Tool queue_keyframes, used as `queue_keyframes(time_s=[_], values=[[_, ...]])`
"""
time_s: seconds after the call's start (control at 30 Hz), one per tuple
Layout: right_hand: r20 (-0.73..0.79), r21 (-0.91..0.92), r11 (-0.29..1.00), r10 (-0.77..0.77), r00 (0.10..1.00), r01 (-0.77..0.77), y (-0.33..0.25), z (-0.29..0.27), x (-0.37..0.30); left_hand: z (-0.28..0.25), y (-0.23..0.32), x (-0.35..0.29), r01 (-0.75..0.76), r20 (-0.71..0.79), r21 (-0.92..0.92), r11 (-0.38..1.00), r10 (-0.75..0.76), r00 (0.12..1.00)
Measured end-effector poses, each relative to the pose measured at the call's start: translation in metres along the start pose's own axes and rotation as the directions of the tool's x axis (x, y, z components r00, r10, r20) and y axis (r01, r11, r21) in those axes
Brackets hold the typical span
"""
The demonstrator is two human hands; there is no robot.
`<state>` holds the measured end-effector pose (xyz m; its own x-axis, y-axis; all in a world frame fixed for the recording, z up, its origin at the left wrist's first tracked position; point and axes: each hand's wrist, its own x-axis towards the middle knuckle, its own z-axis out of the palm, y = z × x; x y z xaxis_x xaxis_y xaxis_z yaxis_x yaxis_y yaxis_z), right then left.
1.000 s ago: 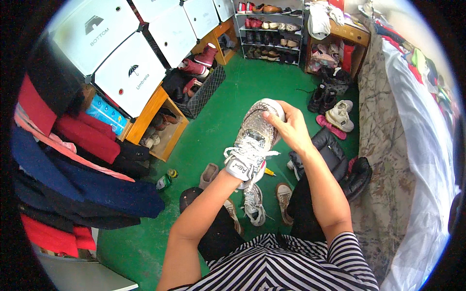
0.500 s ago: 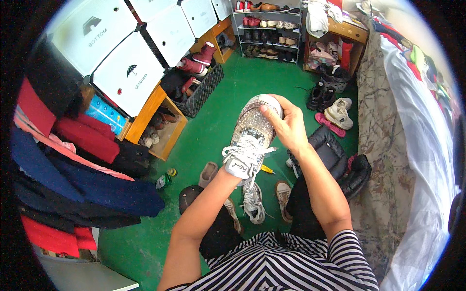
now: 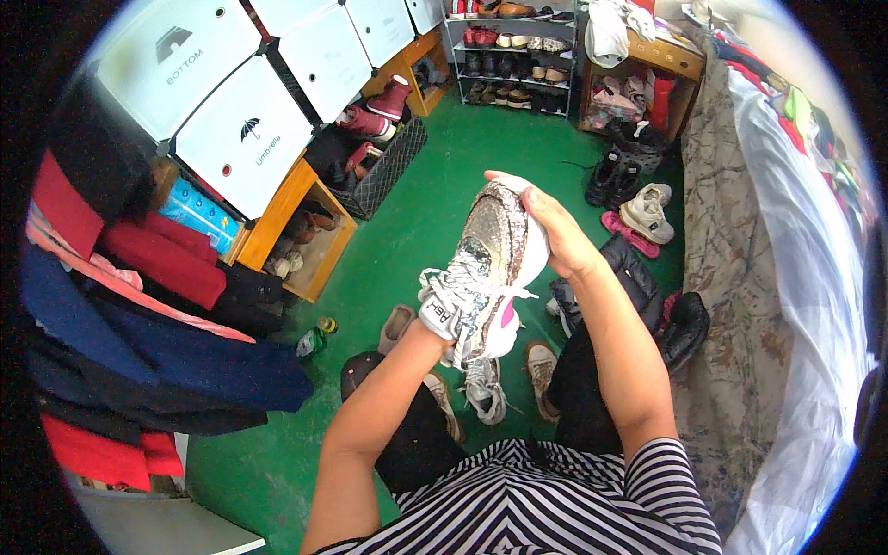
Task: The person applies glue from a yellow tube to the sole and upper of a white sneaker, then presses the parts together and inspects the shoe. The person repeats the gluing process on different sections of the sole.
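I hold up a silver glittery sneaker (image 3: pixel 486 264) with white laces and a pink patch near the heel, above the green floor (image 3: pixel 407 231). My right hand (image 3: pixel 550 227) wraps over its toe end from the right. My left hand (image 3: pixel 435 335) is mostly hidden inside or behind the shoe's heel opening, only the wrist showing. Below the shoe a second, similar sneaker (image 3: pixel 483 388) lies on the floor between my knees.
Loose shoes lie around my legs, including a tan one (image 3: pixel 539 365) and a beige one (image 3: pixel 396 326). A black wire basket (image 3: pixel 384 171), a wooden shelf (image 3: pixel 296 231), a shoe rack (image 3: pixel 513 55), hanging clothes (image 3: pixel 139 305) and a covered bed (image 3: pixel 786 277) ring the floor. A small bottle (image 3: pixel 313 340) stands at left.
The sneaker has been turned and tipped slightly between my hands, its toe shifting a little; my right hand has slid along the toe end. My arms stay in about the same place.
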<state>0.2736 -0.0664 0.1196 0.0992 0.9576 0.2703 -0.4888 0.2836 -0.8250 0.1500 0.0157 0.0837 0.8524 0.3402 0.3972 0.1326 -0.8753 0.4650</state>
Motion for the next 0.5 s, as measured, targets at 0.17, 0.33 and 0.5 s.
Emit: queue_keyframes(time_s=[0.17,0.33,0.5], values=[[-0.155,0.077,0.997,-0.007,0.988,0.019,0.008,-0.005,0.008,-0.006,0.011,-0.029,-0.015,-0.003,0.012,1.000,0.015,1.000],[-0.339,0.162,0.987,0.054,0.939,0.001,0.002,-0.013,0.014,-0.029,0.019,-0.066,0.032,0.011,-0.016,0.999,-0.032,0.999],[-0.472,0.141,0.985,-0.024,0.882,0.103,-0.008,-0.036,0.015,-0.072,-0.004,-0.056,0.415,0.361,-0.474,0.777,-0.258,0.896]])
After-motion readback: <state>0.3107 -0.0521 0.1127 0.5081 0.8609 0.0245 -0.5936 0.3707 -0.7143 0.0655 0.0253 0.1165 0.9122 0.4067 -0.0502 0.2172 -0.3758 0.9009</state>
